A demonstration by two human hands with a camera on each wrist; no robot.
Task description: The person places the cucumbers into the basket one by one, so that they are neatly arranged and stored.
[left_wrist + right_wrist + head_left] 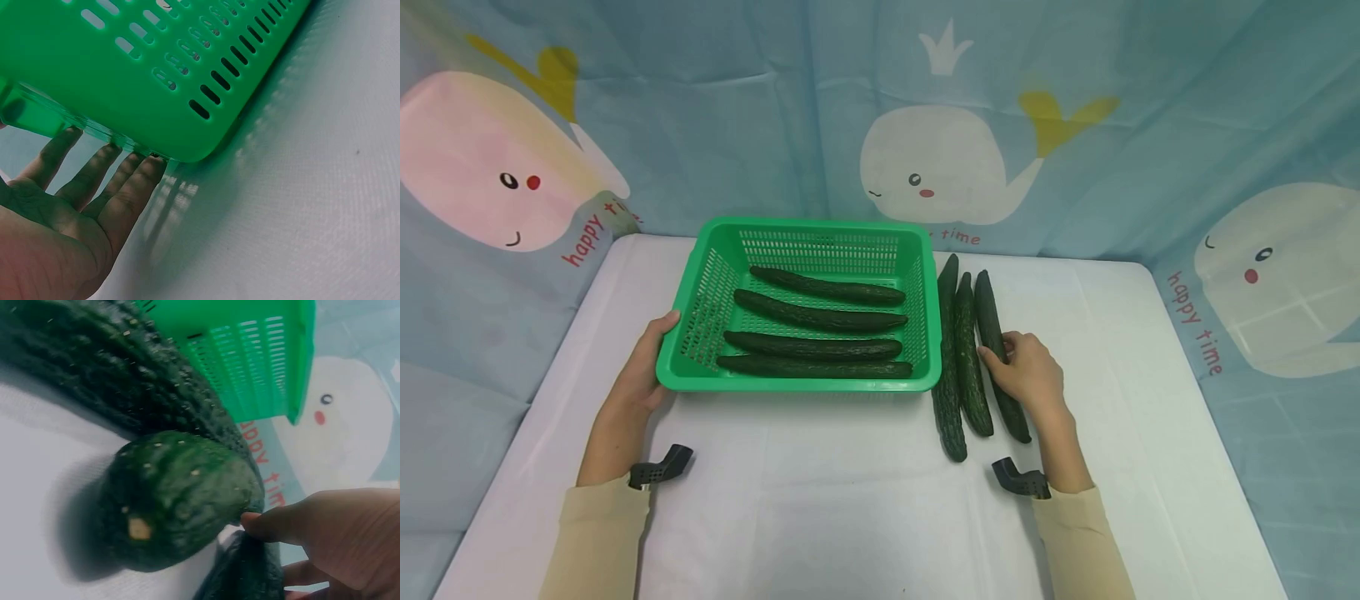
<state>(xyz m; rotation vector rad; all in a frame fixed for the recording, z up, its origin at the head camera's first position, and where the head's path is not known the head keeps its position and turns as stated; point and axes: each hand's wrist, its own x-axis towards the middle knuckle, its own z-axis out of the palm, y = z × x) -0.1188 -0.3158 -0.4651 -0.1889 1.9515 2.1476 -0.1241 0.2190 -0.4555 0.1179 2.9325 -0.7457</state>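
A green slotted basket (797, 385) stands mid-table with several dark cucumbers (820, 317) lying crosswise in it. My left hand (658, 346) holds its near left corner, thumb on the rim. In the left wrist view the fingers (94, 181) lie straight under the basket's rim (156, 56). To the right of the basket, three cucumbers lie side by side on the table. My right hand (1000, 350) grips the rightmost cucumber (988, 312) at its middle. In the right wrist view a blunt cucumber end (175, 500) fills the middle, and a fingertip (262, 522) touches it.
The white table (865, 517) has bare cloth in front of the basket and to the far right. A blue whale-print backdrop (940, 167) hangs close behind. The middle cucumber (967, 350) and the left cucumber (947, 367) lie against the basket's right wall.
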